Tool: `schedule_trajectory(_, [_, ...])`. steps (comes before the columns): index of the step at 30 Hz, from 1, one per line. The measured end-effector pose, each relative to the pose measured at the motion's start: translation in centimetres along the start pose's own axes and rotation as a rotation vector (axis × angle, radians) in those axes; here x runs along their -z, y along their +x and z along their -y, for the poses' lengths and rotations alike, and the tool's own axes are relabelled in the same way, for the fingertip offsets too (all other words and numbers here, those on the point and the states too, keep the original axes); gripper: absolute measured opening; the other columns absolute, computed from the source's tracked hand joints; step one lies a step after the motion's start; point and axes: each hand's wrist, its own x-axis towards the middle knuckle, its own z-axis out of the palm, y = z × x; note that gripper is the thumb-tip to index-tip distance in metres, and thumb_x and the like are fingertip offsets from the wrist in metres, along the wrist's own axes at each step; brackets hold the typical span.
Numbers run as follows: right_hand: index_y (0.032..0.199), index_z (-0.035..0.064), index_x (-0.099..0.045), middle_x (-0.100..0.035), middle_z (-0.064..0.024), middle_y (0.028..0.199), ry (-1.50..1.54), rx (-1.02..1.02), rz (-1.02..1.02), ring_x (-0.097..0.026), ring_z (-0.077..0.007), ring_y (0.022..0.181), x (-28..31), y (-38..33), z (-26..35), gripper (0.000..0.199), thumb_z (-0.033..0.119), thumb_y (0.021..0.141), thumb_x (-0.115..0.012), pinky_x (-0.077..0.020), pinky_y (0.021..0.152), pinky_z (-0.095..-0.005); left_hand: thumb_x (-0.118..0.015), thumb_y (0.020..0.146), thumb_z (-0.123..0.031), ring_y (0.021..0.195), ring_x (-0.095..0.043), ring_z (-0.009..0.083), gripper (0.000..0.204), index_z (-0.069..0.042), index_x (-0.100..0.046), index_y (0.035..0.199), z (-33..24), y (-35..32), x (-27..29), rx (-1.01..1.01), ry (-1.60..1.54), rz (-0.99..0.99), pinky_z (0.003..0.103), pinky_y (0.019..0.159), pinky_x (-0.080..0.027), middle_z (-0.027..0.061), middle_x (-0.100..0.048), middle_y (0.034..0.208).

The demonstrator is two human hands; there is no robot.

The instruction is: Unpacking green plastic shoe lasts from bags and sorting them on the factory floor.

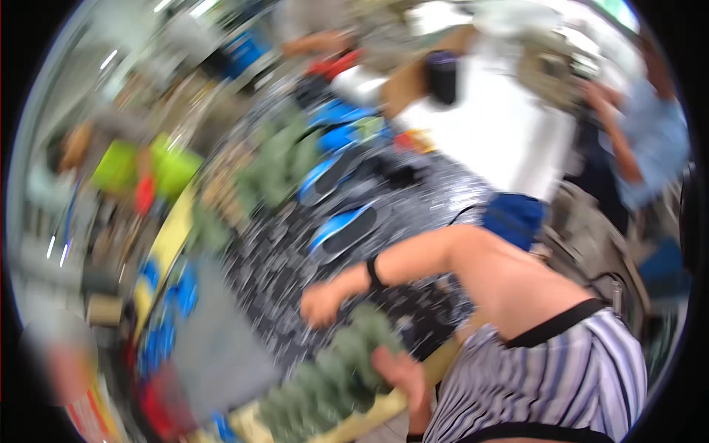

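Observation:
The whole picture is smeared by motion. My right hand [325, 303], a black band at its wrist, is closed like a fist above a dark patterned tabletop [273, 273]; whatever it holds is hidden. My left hand [402, 369] lies with fingers stretched against the near end of a row of overlapping grey-green curved pieces [325, 384] along the table's near edge. Beyond my right hand rest two blue-rimmed dark pieces shaped like shoe soles, the closer sole-shaped piece [343, 232] and the farther sole-shaped piece [325, 177].
More grey-green pieces [277, 166] lie at the far left of the table. A grey sheet [218, 332] and blue pieces [170, 310] are on the left. A dark cup-like thing [442, 76] stands near a white surface [495, 118]. A person in light blue [650, 140] works at right; others are blurred farther off.

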Motion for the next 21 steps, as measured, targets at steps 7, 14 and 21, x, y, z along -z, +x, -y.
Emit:
schedule_trajectory(7, [0.086,-0.0032,-0.064,-0.062,-0.0118,0.074,-0.059,-0.268,0.0,-0.062,-0.0243,0.072,-11.7,-23.3,1.5,0.018,0.012,0.079,-0.057,-0.0516,0.064,-0.0352,-0.052,0.09,-0.021,0.111,-0.046,0.0469,0.047,0.009,-0.044,0.126,-3.5,-0.1,2.4,-0.161,0.078,0.026,0.049,0.096,-0.036,0.0319,-0.047,0.121])
schedule_trajectory(14, [0.091,-0.0059,-0.061,-0.062,-0.023,0.093,-0.45,-0.288,0.131,-0.059,-0.0366,0.095,-12.4,-29.8,5.1,0.024,0.015,0.08,-0.058,-0.0482,0.083,-0.0438,-0.06,0.085,-0.022,0.114,-0.043,0.045,0.06,0.006,-0.036,0.132,-3.9,-1.8,4.9,-0.085,0.169,0.147,0.048,0.098,-0.033,0.0297,-0.044,0.126])
schedule_trajectory(21, [0.091,0.002,-0.057,-0.058,-0.0179,0.093,-0.824,-0.271,-0.544,-0.058,-0.0347,0.091,-10.8,-36.1,1.7,0.028,0.022,0.072,-0.063,-0.0484,0.071,-0.0455,-0.061,0.085,-0.035,0.107,-0.048,0.0426,0.061,0.005,-0.044,0.127,-4.5,-8.2,7.4,-0.032,0.113,-0.104,0.048,0.092,-0.04,0.0264,-0.048,0.12])
